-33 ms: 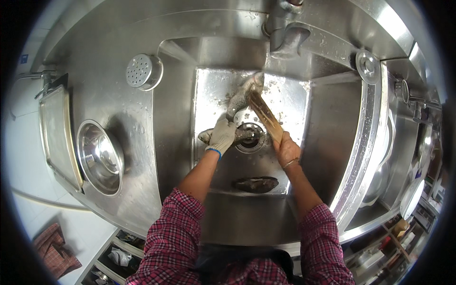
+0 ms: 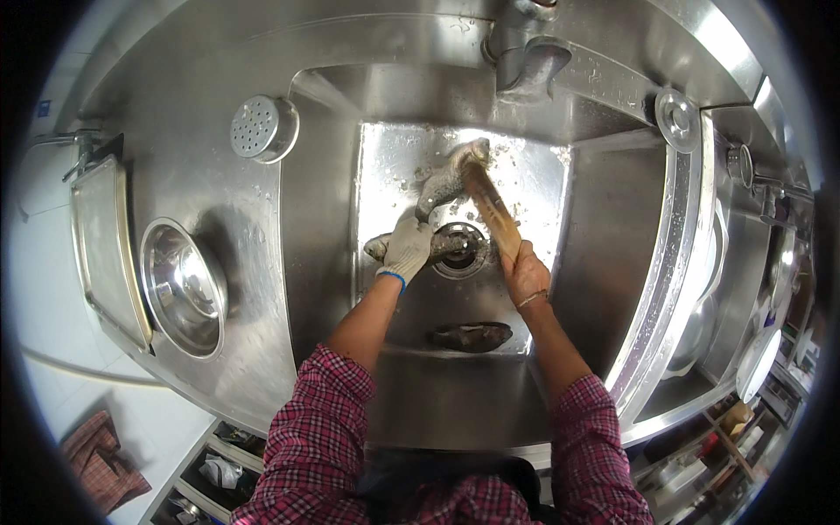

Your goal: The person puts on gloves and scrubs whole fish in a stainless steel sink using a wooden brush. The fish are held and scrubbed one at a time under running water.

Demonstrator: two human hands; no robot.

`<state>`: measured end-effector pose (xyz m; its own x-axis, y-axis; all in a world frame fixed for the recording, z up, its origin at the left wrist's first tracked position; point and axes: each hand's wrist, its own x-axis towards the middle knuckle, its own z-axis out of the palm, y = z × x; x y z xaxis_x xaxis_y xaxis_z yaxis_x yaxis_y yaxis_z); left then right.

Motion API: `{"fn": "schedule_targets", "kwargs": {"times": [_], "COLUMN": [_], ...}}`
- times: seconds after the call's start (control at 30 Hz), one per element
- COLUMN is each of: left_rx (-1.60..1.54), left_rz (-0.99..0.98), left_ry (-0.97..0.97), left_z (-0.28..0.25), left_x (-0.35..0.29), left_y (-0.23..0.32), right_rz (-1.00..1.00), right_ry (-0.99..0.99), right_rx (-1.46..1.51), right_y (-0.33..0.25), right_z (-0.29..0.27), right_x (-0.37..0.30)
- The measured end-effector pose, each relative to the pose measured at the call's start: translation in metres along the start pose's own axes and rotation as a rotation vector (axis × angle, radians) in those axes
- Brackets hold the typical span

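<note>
Now fish [image 2: 442,181] pinned under L fingers [image 2: 408,248], R fingers [image 2: 525,269] gripping scraper [image 2: 490,208].

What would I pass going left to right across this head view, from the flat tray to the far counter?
Flat steel tray → round steel bowl → gloved left hand on the fish → bare right hand gripping a wooden-handled tool → round metal lid.

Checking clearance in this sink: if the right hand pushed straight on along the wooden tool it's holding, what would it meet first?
Most likely the fish, which the tool's far end already seems to touch. Past it lie the sink's back wall and the tap. The right hand points up-left; depth is unclear.
</note>
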<state>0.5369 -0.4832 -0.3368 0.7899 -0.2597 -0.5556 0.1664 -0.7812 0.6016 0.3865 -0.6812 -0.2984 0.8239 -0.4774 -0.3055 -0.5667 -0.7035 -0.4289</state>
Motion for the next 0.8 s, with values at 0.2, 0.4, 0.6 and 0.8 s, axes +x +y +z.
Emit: {"fn": "schedule_targets", "kwargs": {"times": [0.2, 0.4, 0.6, 0.8], "left_rx": [0.155, 0.308, 0.517, 0.501], "left_rz": [0.166, 0.079, 0.341, 0.271], "left_ry": [-0.047, -0.023, 0.003, -0.030], "left_z": [-0.019, -0.055, 0.003, 0.036], "left_x": [-0.004, -0.021, 0.000, 0.019], "left_y": [-0.010, 0.087, 0.107, 0.125], "right_rz": [0.187, 0.339, 0.367, 0.377], "right_ry": [0.034, 0.056, 0.103, 0.031], "right_rx": [0.098, 0.228, 0.431, 0.424], "right_y": [0.010, 0.010, 0.009, 0.024], "right_z": [0.010, -0.003, 0.009, 0.014], "right_x": [-0.013, -0.029, -0.023, -0.008]}}
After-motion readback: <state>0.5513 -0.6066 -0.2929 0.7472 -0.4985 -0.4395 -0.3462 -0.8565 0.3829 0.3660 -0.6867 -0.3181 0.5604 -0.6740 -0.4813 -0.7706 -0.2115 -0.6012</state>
